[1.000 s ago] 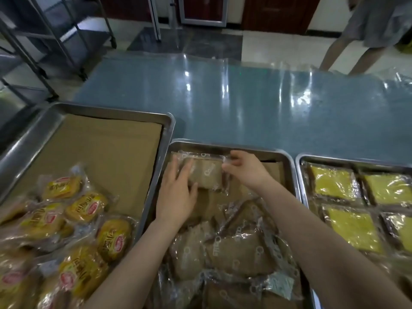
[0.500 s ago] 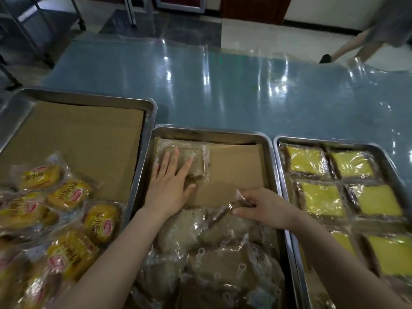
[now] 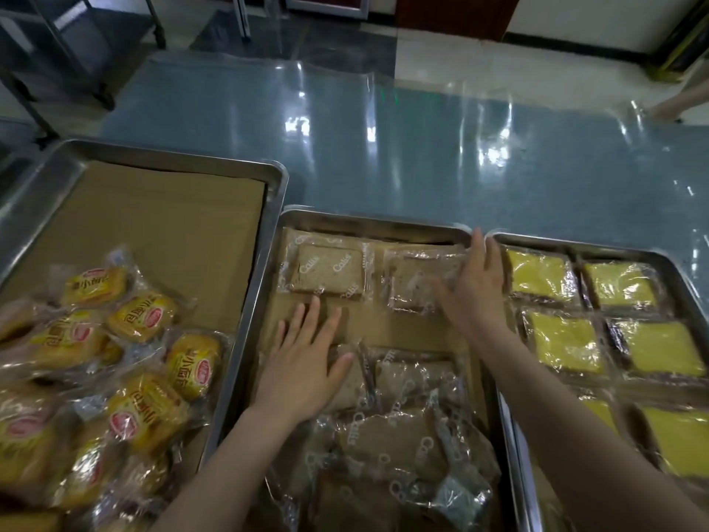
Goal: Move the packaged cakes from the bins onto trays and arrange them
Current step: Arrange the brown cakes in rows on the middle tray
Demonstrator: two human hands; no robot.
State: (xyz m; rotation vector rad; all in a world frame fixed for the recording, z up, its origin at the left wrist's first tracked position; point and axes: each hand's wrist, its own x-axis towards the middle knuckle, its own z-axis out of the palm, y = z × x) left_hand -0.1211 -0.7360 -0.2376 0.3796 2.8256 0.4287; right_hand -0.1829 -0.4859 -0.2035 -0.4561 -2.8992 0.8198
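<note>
Looking down, we see a glossy blue-grey table [image 3: 422,147] under clear film, carrying three steel trays side by side. The left tray [image 3: 153,155], the biggest, has a brown paper liner [image 3: 161,224] bare at its far end and a loose heap of yellow-wrapped buns [image 3: 142,316] at its near end. The middle tray [image 3: 368,218] touches it on one side and the right tray [image 3: 598,247] on the other; the right tray holds yellow packaged cakes [image 3: 564,339] laid flat in two neat columns. In the middle tray we find the near half filled by a jumbled heap of brown packaged cakes [image 3: 403,435] in clear wrappers, and two more laid flat in a row along the far edge: one brown cake [image 3: 326,272] in the far left corner and a second brown cake [image 3: 410,289] just beside it. Our left hand [image 3: 303,362] lies palm down between row and heap, its grip fully open, fingers spread, thumb over the heap's edge, holding nothing. Our right hand [image 3: 475,289], blurred, rests straight-fingered on the second brown cake's right side, its grip open and closed round nothing.
</note>
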